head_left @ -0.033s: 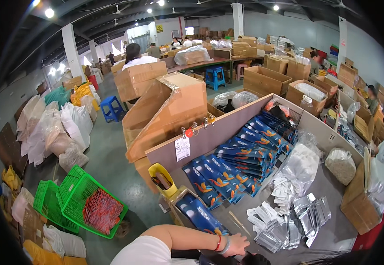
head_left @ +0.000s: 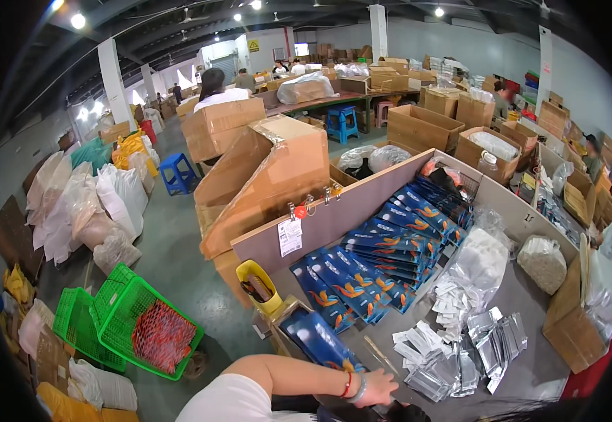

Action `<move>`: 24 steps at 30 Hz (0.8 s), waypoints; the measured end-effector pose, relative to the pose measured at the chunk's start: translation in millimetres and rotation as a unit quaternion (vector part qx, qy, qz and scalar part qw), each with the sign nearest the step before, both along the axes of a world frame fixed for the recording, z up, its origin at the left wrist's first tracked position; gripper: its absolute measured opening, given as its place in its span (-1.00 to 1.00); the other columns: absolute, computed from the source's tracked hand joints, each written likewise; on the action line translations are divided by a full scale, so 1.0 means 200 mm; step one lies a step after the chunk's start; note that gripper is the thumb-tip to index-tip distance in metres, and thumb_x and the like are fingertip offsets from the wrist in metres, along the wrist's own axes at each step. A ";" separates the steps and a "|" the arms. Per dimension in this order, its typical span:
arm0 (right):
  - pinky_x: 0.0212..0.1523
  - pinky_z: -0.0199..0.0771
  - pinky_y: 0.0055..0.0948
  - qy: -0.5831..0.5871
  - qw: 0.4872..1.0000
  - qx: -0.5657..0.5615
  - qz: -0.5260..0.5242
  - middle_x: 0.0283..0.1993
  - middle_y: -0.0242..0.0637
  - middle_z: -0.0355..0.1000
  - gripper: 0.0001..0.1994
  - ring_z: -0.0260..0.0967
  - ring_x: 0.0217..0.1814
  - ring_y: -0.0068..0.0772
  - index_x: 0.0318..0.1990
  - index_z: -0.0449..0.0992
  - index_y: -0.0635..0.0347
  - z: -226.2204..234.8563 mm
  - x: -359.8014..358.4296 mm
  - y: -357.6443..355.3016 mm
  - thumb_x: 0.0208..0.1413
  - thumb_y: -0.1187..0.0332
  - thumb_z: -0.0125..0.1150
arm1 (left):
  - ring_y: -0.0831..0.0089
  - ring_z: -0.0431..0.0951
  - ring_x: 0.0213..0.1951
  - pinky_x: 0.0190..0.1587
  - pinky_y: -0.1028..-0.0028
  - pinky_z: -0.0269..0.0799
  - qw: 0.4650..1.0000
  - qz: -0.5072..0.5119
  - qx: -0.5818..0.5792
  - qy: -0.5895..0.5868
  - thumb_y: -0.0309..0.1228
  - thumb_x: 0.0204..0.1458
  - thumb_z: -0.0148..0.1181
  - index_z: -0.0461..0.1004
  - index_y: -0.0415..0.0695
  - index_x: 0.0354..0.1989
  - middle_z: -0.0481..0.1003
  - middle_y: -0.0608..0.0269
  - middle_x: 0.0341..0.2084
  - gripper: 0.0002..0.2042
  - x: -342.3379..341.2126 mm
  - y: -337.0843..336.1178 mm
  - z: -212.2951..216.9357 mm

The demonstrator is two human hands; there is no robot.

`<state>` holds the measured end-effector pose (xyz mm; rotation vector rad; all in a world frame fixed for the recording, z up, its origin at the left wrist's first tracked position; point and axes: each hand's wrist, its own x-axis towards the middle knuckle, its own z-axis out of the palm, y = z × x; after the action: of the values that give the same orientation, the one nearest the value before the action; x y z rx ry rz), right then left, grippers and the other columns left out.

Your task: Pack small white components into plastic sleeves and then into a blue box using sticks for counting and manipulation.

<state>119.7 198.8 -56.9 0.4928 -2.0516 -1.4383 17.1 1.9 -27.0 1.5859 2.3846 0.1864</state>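
My left forearm, with a red bracelet and a pale band at the wrist, comes in from the lower edge. My left hand (head_left: 377,389) is over the near edge of the table, its fingers bent slightly and apart. No held thing can be made out in it. Next to the wrist, blue printed pouches (head_left: 323,342) lie in a small open cardboard box. A dark object (head_left: 408,413), partly cut off, shows below the fingers. To the right lie small white sachets (head_left: 418,348) and silver foil packets (head_left: 495,341). My right hand does not show.
Stacked blue pouches (head_left: 383,260) fill the table's far side along a low partition (head_left: 334,218). A yellow container (head_left: 258,287) hangs by the table's left corner. Green baskets (head_left: 144,320) stand on the floor at left. Cardboard boxes (head_left: 285,162) rise behind the partition.
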 end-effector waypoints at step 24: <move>-0.04 0.33 -0.08 -0.428 0.650 -0.575 -0.251 -0.16 -0.17 0.43 -0.51 0.39 -0.05 -0.08 -0.13 0.46 0.08 0.25 -0.05 0.07 -0.20 0.02 0.38 | 0.11 0.25 0.14 0.21 -0.10 -0.03 0.924 0.364 0.114 0.007 0.08 -0.27 0.34 0.41 -0.08 0.04 0.36 0.14 0.00 -0.31 0.04 -0.24 -0.13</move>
<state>109.5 211.8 -7.0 -0.0303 -3.4658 0.3473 25.8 -46.6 -53.2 0.6849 2.9334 0.6132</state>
